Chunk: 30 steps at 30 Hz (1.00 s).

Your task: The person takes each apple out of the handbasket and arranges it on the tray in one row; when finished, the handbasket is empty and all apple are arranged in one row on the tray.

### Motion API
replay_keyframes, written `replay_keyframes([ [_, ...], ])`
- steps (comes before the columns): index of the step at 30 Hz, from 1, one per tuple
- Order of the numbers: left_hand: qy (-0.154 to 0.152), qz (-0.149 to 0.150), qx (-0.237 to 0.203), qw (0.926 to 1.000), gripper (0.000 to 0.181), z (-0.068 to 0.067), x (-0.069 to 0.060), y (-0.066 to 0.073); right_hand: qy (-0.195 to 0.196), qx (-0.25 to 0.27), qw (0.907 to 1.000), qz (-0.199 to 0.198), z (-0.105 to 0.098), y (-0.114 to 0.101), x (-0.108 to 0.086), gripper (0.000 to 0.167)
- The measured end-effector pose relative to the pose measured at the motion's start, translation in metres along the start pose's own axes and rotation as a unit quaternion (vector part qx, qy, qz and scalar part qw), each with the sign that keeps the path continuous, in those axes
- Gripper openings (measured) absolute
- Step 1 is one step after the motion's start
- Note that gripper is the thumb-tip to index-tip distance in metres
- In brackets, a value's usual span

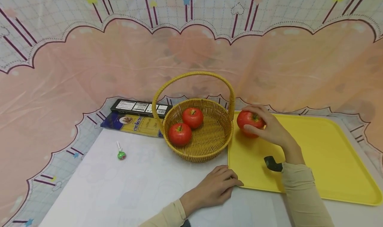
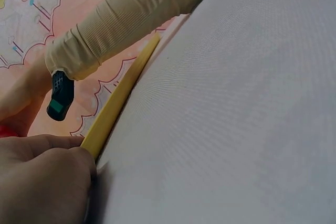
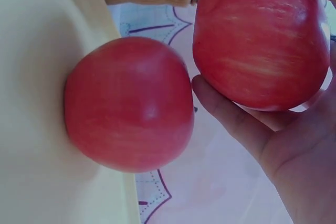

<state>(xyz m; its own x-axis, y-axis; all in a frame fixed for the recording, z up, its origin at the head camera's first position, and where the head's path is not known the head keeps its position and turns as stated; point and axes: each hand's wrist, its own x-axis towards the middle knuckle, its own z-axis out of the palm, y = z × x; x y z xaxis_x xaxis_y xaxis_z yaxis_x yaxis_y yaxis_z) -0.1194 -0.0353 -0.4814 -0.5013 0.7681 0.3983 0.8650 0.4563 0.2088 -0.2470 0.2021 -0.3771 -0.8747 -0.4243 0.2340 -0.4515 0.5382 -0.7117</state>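
My right hand [image 1: 270,129] holds a red apple [image 1: 249,118] between thumb and fingers, above the left end of the yellow tray [image 1: 302,147]. In the right wrist view the held apple [image 3: 262,38] is raised beside a second apple [image 3: 130,104], which rests on the tray; in the head view that one shows partly beneath. My left hand [image 1: 213,187] lies at the tray's near left corner, and the left wrist view has its fingertips pinching the tray's rim [image 2: 113,111]. Left of the tray stands a wicker basket [image 1: 210,155] with two red apples [image 1: 180,134] inside.
The basket's tall handle [image 1: 194,73] arches up over it. Left of the basket lie a black box [image 1: 140,108] and a blue and yellow packet [image 1: 143,124]. A green lollipop [image 1: 121,155] is on the white table [image 1: 119,193]. Patterned cloth [image 1: 119,60] hangs behind.
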Motion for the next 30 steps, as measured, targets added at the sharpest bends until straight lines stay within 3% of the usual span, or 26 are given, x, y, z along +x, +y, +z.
replay_keyframes([
  [11, -0.003, -0.007, -0.001, 1.0, 0.028, -0.001, 0.0, 0.0, 0.014, -0.001, 0.9999, 0.002, -0.006, 0.011, -0.001, 0.055],
  [30, -0.001, -0.008, 0.005, 1.0, 0.028, -0.001, 0.001, 0.001, 0.018, -0.01, 0.9969, 0.075, -0.023, 0.017, -0.009, 0.052],
])
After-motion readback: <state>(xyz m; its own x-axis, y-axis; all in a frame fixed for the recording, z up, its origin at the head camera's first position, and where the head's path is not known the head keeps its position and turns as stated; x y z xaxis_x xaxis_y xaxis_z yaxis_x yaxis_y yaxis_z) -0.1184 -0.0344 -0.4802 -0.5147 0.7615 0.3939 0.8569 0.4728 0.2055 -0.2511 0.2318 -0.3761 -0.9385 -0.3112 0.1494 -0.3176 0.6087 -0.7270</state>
